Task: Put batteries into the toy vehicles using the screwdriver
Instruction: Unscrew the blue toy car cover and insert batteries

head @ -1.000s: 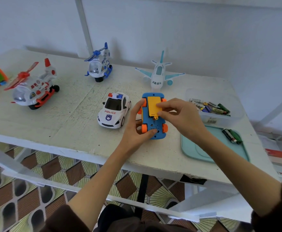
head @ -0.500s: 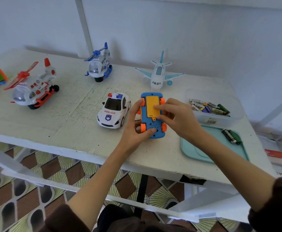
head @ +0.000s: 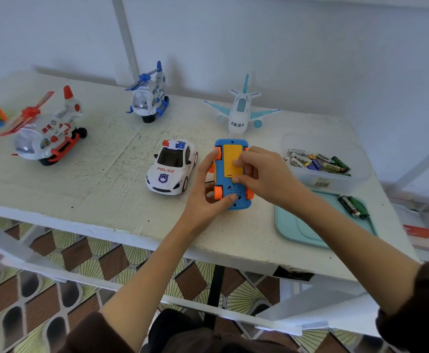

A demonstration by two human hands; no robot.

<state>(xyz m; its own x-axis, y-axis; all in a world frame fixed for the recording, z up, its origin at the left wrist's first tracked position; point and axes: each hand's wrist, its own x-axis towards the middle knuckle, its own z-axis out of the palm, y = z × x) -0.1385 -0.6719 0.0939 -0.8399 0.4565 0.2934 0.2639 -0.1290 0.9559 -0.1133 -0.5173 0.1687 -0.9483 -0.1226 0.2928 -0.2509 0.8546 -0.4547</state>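
The left hand (head: 203,197) grips the upturned blue car (head: 232,174) while right hand (head: 264,174) fingertips pinch its yellow cover (head: 231,159) — apparently closing; other toys beside it look untouched, no screwdriver visible.

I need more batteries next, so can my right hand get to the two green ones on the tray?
Probably yes. The right hand is busy on the blue car, but nothing lies between it and the green batteries on the tray.
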